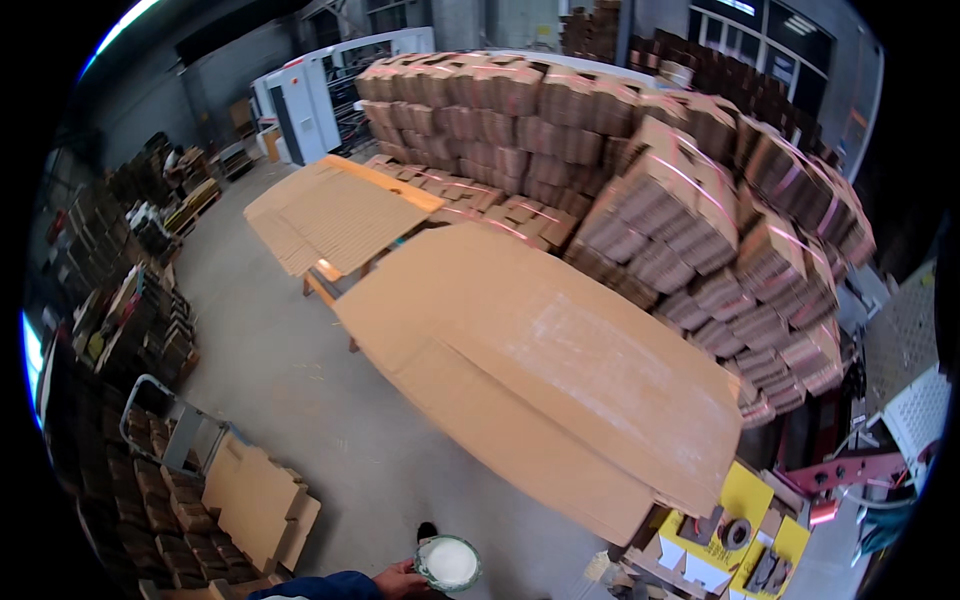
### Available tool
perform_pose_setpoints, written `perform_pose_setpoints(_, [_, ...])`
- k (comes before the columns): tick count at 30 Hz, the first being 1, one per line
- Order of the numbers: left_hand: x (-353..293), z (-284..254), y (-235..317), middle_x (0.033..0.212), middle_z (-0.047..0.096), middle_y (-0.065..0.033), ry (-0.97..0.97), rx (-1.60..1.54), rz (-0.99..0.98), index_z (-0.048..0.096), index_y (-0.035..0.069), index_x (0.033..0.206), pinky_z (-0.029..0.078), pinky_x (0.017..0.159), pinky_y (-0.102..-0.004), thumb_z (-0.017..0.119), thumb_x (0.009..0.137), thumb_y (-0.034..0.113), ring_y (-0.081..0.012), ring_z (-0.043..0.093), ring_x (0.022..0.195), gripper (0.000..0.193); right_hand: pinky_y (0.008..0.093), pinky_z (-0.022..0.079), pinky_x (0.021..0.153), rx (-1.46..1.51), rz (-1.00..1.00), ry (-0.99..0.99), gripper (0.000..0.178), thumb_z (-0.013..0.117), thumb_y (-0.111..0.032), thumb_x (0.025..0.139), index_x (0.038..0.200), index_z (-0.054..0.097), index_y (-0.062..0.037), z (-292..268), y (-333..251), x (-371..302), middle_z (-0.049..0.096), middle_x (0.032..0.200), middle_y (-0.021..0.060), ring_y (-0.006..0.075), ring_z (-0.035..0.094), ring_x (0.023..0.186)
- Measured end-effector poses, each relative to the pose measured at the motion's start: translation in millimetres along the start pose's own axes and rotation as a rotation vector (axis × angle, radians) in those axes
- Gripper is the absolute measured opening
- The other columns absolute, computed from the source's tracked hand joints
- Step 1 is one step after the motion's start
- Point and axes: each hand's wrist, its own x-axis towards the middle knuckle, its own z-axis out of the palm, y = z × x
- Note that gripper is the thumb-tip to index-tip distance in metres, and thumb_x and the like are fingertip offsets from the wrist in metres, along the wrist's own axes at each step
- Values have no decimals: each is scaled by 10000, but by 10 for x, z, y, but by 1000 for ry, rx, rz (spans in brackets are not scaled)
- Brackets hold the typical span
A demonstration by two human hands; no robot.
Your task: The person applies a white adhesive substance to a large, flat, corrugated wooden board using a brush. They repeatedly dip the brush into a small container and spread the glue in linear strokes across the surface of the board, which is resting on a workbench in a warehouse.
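My left hand (pixel 398 580), in a dark blue sleeve, comes in at the lower edge. Its fingers are closed on the side of a round green-rimmed bowl (pixel 422 574) with a white substance (pixel 450 562) in it. The fingers under the bowl are hidden. My right hand is out of view. Ahead and to the right of the bowl lies a large sheet of brown cardboard (pixel 480 300) over a long table, with a whitish smeared patch on its right part.
Corrugated cardboard (pixel 340 210) covers a second wooden-edged table farther off. Strapped cardboard stacks (pixel 660 200) line the right side. Yellow boxes (pixel 745 495) with tape rolls stand at lower right. A metal-handled cart (pixel 190 440) and a cardboard piece (pixel 255 495) are at lower left; grey floor (pixel 330 420) runs between.
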Motion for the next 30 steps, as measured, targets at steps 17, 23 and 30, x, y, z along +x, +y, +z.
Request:
perform_pose_setpoints(17, [-833,-3115,3879,1142,670,-74,208,-197,266,535,46,1313,552,922,-339,615,900,-14,-205,675,1022,425,306,533,704,297,57,-78,169,545,-153,1000,1059,551,6,4704,-902,1643,581,974,92,173,601,812])
perform_pose_setpoints(23, [-759,-3757,5473,1138,662,-87,198,-177,322,526,19,1324,551,930,-337,621,900,-1,-212,660,1042,435,299,501,694,286,-131,-209,168,511,-126,1020,1006,554,35,6800,-1046,2399,564,911,73,129,576,794])
perform_pose_setpoints(30, [-490,-4122,7551,1153,679,-111,199,-70,318,546,25,1291,565,860,-320,606,895,-11,-246,689,1016,403,356,572,735,533,148,-179,132,534,-88,998,1080,593,-2,8488,-1363,2602,648,967,118,197,658,809])
